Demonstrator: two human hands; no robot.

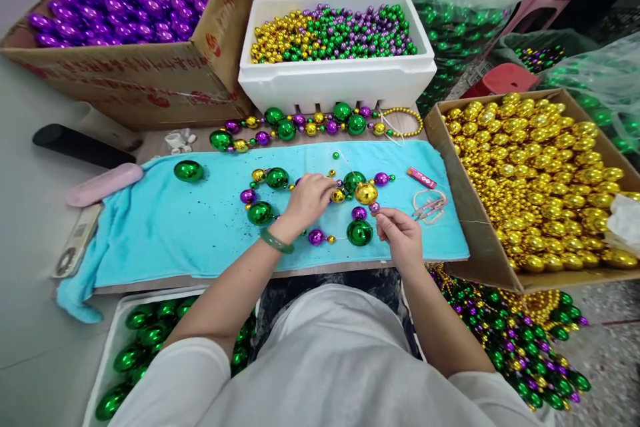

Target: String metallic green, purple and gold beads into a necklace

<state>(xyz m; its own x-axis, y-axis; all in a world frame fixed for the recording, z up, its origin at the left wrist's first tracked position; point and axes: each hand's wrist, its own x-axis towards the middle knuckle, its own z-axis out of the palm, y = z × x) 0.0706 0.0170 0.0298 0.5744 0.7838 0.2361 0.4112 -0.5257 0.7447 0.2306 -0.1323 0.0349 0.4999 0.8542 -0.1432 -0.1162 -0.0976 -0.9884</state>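
Observation:
My left hand (313, 197), with a green bangle at its wrist, is closed over a string of green, gold and purple beads; whatever its fingertips pinch is too small to make out. Between the thumb and finger of my right hand (401, 237) is a small purple bead (375, 207), just below a large gold bead (367, 193). A large green bead (355, 181) sits behind the gold one. Closer to me lies another large green bead (359, 233) with a purple bead (359, 213) against it. Everything rests on a turquoise towel (210, 240).
Behind the towel lies a finished-looking bead strand (299, 119). A white foam box (337, 80) of small beads, a carton (215, 47) of purple beads and a carton (475, 247) of gold beads surround the table. Small scissors (430, 207) lie at right; a loose green bead (189, 171) at left.

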